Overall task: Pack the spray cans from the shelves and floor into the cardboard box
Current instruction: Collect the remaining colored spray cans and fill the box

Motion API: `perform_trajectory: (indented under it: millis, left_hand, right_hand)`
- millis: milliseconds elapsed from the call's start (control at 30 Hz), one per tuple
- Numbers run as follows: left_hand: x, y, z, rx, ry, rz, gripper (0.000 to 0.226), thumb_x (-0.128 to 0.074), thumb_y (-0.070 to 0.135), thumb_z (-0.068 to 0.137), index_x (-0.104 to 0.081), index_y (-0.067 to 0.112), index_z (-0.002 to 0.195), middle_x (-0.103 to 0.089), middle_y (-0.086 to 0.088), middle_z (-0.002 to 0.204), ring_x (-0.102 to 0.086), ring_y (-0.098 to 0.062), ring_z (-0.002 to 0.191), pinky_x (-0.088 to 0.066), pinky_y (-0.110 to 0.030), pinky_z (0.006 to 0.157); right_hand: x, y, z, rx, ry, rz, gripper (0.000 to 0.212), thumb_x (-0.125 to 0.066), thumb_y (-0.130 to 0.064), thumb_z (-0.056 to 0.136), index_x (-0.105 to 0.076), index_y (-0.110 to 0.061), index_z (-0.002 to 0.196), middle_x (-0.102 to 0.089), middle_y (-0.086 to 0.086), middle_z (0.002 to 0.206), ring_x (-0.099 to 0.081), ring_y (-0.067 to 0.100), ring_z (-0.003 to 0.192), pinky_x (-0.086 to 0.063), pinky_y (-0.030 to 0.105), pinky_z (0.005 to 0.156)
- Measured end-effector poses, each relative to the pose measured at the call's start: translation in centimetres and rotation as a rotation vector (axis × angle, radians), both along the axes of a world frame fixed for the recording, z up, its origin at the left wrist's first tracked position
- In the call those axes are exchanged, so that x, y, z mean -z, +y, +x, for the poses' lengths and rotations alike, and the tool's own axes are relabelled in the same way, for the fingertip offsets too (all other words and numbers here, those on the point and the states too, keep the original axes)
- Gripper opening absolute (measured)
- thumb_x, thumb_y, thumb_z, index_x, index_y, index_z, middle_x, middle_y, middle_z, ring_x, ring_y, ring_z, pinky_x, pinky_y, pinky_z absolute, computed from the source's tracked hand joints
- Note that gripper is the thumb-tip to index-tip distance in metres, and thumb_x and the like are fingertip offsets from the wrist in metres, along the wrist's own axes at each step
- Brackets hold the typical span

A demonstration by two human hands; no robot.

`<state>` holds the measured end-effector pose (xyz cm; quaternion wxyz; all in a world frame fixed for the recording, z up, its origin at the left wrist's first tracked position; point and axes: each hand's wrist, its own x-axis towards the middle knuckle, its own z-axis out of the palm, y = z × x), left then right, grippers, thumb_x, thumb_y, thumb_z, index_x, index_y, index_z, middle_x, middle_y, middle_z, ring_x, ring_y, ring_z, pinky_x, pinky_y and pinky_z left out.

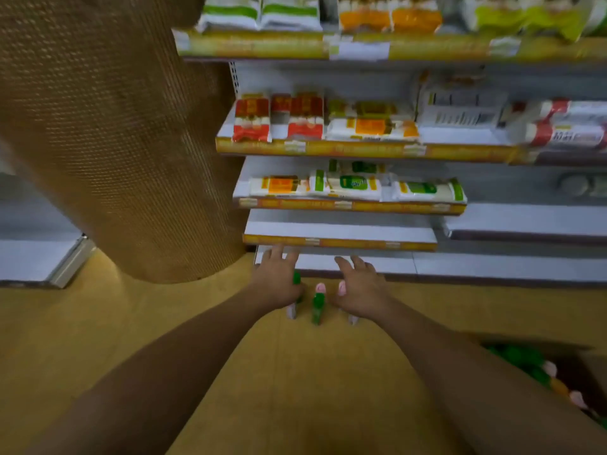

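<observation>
Left hand [279, 282] at nine o'clock and right hand [359, 290] at three o'clock flank the green spray can [318, 305] on the floor [164, 323], fingers spread, gripping nothing. Cardboard box [558, 344] at four o'clock.

Floor [138, 330]: tan, smooth. Just toward 6 o'clock of centre, a green spray can [317, 308] with a pink cap stands upright on it. A second can [291, 312] stands at its 9 o'clock and a third can [353, 320] at its 3 o'clock; both are mostly hidden, only their pale bases showing. Cardboard box [591, 362] on the floor at 4 o'clock. Brown textured roll [115, 142] stands on end at 10 o'clock. Shelf unit [341, 239] spans 12 to 3 o'clock; its upper tiers carry white packets [354, 187] with green, orange and red labels, print blurred.
</observation>
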<state>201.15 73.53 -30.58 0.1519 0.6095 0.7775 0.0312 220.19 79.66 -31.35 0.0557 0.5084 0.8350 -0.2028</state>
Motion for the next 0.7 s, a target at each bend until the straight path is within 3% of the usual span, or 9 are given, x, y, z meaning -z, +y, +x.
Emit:
perform_trajectory:
  millis: [100,267,500,633,700]
  left_hand:
    - [2.8,1.1,-2.2,-0.040,-0.070,-0.014,0.087,-0.070,0.047,0.085,-0.026,0.022,0.155,-0.023,-0.015,0.161,-0.030,-0.037,0.143,-0.037,-0.049,0.112]
    - [7.9,4.2,-4.4,-0.121,-0.214,-0.029,0.081,-0.073,0.036,0.082,-0.034,0.018,0.151,-0.038,-0.015,0.149,-0.044,-0.038,0.131,-0.045,-0.045,0.103]
    - [17.4,8.2,-6.5,-0.248,-0.212,-0.180,0.074,-0.071,0.038,0.088,-0.037,0.021,0.151,-0.038,-0.009,0.152,-0.045,-0.030,0.132,-0.045,-0.041,0.105]
    - [24.0,11.3,-7.8,-0.264,-0.213,-0.277,0.074,-0.073,0.036,0.086,-0.039,0.018,0.150,-0.039,-0.011,0.151,-0.045,-0.033,0.132,-0.044,-0.043,0.104]
    - [27.4,13.3,-8.4,-0.270,-0.232,-0.296,0.075,-0.075,0.035,0.085,-0.040,0.017,0.149,-0.040,-0.013,0.150,-0.046,-0.035,0.130,-0.044,-0.043,0.103]
  right_hand:
    - [2.4,0.1,-1.0,0.064,0.003,-0.050,0.097,-0.069,-0.061,0.079,-0.021,-0.029,0.156,-0.027,0.009,0.161,-0.031,0.035,0.144,-0.037,0.050,0.112]
    - [7.2,3.4,-2.4,0.120,-0.058,-0.144,0.102,-0.072,-0.064,0.077,-0.021,-0.027,0.157,-0.027,0.009,0.160,-0.031,0.033,0.145,-0.035,0.047,0.112]
    - [18.3,11.8,-3.7,0.119,0.025,-0.312,0.118,-0.079,-0.060,0.073,-0.006,-0.025,0.160,-0.016,0.007,0.166,-0.031,0.037,0.143,-0.039,0.048,0.111]
    - [26.8,16.4,-4.6,0.179,0.004,-0.396,0.127,-0.077,-0.067,0.059,-0.012,-0.024,0.159,-0.033,0.015,0.157,-0.044,0.039,0.135,-0.046,0.050,0.104]
    - [30.2,18.4,-5.3,0.207,-0.011,-0.409,0.122,-0.082,-0.063,0.064,-0.016,-0.022,0.158,-0.039,0.017,0.153,-0.046,0.038,0.133,-0.047,0.048,0.102]
